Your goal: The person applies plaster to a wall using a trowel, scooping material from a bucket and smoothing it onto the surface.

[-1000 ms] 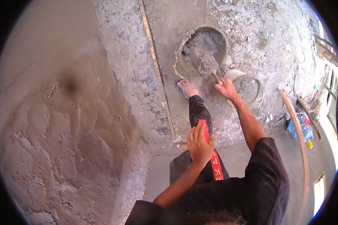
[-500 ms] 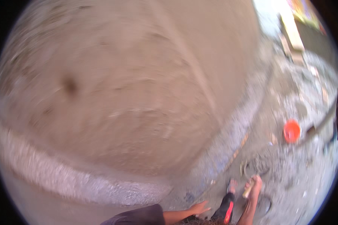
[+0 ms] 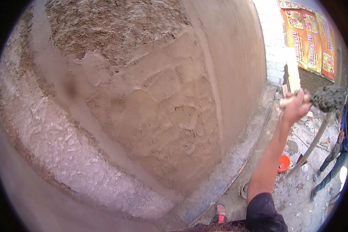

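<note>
My right hand (image 3: 296,107) is raised at the right with the arm stretched out. Its fingers are closed round the pale wooden handle of a trowel (image 3: 284,103). A heap of wet grey mortar (image 3: 329,98) covers the blade, which points right, away from the wall. My left hand is out of view. To the left, a wall (image 3: 170,127) carries uneven, trowelled brown plaster; its upper part (image 3: 116,23) is rougher. Beside my right forearm, a round container (image 3: 243,191) on the ground is partly hidden by the arm.
An orange bucket (image 3: 284,163) stands on the littered ground beyond my arm. A long pole (image 3: 315,143) slants up at the right, near another person's legs (image 3: 330,166). A raised concrete ledge (image 3: 224,174) runs along the wall's foot. Printed orange sheets (image 3: 309,38) hang behind.
My right hand has risen from low near the ground to the upper right, now with mortar on the trowel. My left hand has left the view. The view has shifted and is sharper.
</note>
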`<state>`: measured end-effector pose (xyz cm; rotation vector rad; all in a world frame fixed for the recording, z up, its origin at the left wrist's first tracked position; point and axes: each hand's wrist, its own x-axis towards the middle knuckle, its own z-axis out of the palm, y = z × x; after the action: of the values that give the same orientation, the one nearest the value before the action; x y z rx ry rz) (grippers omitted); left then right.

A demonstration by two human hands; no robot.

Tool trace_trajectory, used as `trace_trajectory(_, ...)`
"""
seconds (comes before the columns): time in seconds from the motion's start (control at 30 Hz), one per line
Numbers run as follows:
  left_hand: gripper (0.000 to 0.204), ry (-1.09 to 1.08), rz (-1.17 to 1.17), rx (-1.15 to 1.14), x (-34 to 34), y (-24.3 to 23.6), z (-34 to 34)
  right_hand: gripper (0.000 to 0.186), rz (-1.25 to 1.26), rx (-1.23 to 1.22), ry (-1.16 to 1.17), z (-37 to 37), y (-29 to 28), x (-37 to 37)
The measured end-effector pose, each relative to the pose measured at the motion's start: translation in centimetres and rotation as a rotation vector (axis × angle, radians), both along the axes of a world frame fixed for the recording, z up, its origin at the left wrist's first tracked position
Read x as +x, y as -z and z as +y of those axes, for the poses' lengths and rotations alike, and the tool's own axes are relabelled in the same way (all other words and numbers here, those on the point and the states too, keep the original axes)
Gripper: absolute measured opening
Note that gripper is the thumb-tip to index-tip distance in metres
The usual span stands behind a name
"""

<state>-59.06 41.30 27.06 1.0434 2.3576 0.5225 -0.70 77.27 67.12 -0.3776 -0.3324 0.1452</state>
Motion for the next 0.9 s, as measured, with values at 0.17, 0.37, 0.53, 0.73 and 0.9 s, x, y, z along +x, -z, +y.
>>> trace_trajectory(0.17,0.051,-0.115,-0.027,0.110,0.5,-0.6,4.5,0.025,0.037,-0.178,0.357,9.7,-7.4,-3.7)
trace_trajectory(0.37,0.049,-0.206,-0.007,0.258,-0.5,-2.7,10.4,0.022,-0.560,-0.336,0.266,25.9,-16.2,-20.6)
trace_trajectory(0.53,0.048,-0.434,0.059,0.410,-3.0,-2.2,8.6,0.052,-1.211,-0.271,-0.320,15.7,-3.1,-38.9)
trace_trajectory(0.73,0.046,-0.821,0.360,0.849,-10.8,-1.2,6.2,0.038,-1.240,-0.405,-0.928,8.4,7.6,-29.4)
trace_trajectory(0.9,0.048,-0.791,0.579,1.215,-11.2,-15.3,10.2,0.031,-1.162,-0.456,-0.320,17.6,3.0,-19.2)
